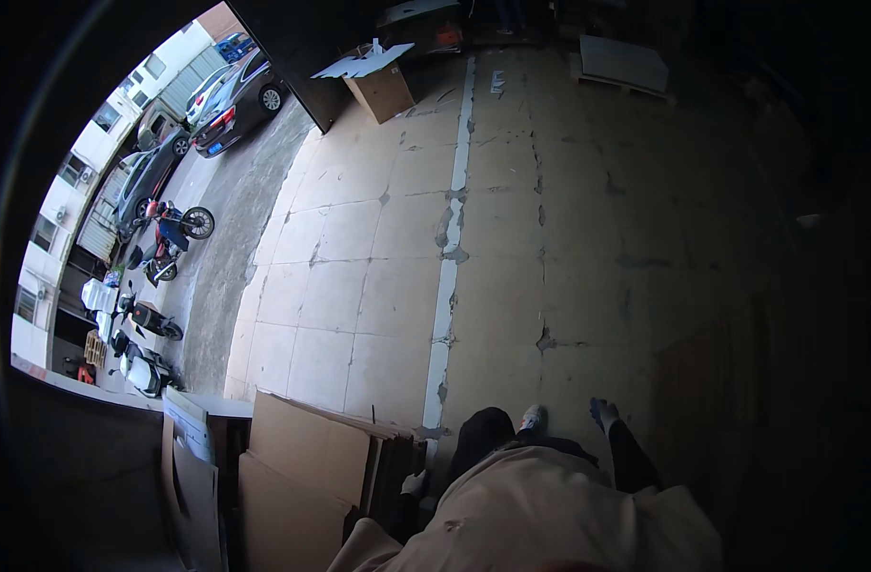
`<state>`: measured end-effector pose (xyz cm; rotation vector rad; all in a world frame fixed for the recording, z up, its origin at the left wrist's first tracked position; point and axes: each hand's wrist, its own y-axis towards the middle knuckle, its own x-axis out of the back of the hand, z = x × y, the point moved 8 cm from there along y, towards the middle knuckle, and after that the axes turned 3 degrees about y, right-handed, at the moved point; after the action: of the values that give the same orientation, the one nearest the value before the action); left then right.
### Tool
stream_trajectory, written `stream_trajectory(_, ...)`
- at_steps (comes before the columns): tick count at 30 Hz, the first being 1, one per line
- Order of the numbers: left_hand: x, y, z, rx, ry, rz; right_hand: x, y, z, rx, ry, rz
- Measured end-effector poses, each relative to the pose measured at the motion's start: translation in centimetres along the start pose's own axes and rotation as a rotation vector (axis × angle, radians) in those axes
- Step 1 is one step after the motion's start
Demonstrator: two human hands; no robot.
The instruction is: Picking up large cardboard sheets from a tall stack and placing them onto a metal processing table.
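Observation:
My left hand (414, 483), in a pale glove, is low beside the right-hand edge of a stack of flat brown cardboard sheets (307, 443). It is small and dim here, and I cannot make out whether it touches the stack or how its fingers are bent. On the other side of my body, my right hand (603, 414) hangs at the end of a dark sleeve, in a bluish-grey glove. Its fingers look stretched out and hold nothing that I can see. A light shoe (534, 418) shows on the floor between the hands.
Left of the stack, more sheets (195, 477) lean upright. A pale stripe (445, 276) runs along the cracked tiled floor. An open cardboard box (380, 91) stands by the doorway, and a low pallet (626, 71) bears a flat pale stack. Motorcycles (173, 234) and cars (240, 100) are outside.

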<state>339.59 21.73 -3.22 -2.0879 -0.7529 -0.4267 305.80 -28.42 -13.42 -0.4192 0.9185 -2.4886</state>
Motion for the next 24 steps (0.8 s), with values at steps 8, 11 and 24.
stream_trajectory(8, 1.0, 11.9, -12.6, -0.227, 0.224, -0.172, -16.3, 16.6, 28.3, 0.269, -0.140, 0.274)
stream_trajectory(11, 1.1, 21.6, -17.6, -0.193, 0.239, -0.056, -16.2, 24.0, 31.6, 0.275, -0.093, 0.231)
stream_trajectory(24, 13.4, 66.8, -55.8, -0.130, -0.071, 0.039, -5.7, 34.2, 38.1, -0.204, 0.187, -0.198)
